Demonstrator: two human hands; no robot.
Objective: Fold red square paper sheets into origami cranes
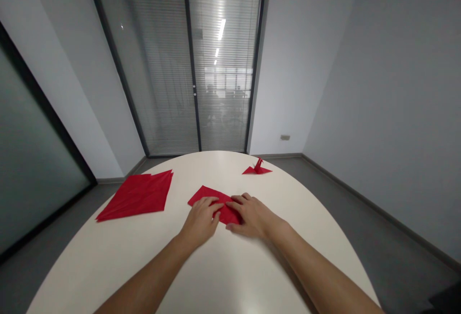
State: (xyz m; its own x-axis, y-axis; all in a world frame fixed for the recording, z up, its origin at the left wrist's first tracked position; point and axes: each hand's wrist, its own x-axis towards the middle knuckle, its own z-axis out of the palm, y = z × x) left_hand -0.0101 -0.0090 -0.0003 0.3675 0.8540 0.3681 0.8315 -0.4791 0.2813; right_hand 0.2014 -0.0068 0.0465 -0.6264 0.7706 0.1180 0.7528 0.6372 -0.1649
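Note:
A partly folded sheet of red paper (211, 192) lies on the table in front of me, with both hands on it. My left hand (202, 218) holds its near left part, fingers bent over the top and thumb close to the near edge. My right hand (252, 215) grips the right end, with the fingers over the paper and the thumb at the near edge. The fingertips of both hands almost meet at the middle. Part of the sheet is hidden under the fingers, so its exact folds cannot be made out.
A stack of red paper sheets (140, 194) lies on the left of the round white table (230, 266). A folded red paper crane (257, 167) stands near the far right edge. Behind the table are a glass partition with blinds (223, 126) and pale walls.

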